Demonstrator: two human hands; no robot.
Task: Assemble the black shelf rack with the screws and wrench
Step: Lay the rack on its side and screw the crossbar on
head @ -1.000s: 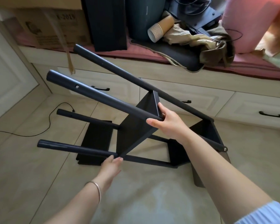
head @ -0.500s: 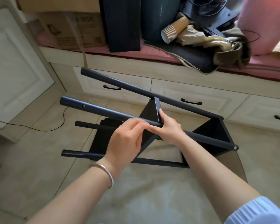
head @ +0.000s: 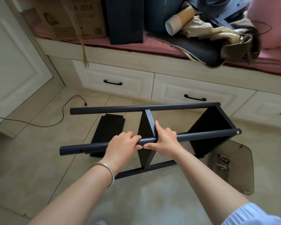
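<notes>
As the black shelf rack (head: 209,127) lies sideways on the floor, left hand (head: 122,147) and right hand (head: 165,141) each hold a grip clamped around its near pole (head: 88,147).

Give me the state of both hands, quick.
Left hand: grips the near black round metal post of the rack.
Right hand: grips the same post, beside the left.

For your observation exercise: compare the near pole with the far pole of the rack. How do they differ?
Both hands, the left hand and the right hand, grip the near pole; nothing holds the far pole. The near pole shows a screw hole near its left end; the far pole shows none there. Both are black, round, and joined to the same shelves.
</notes>
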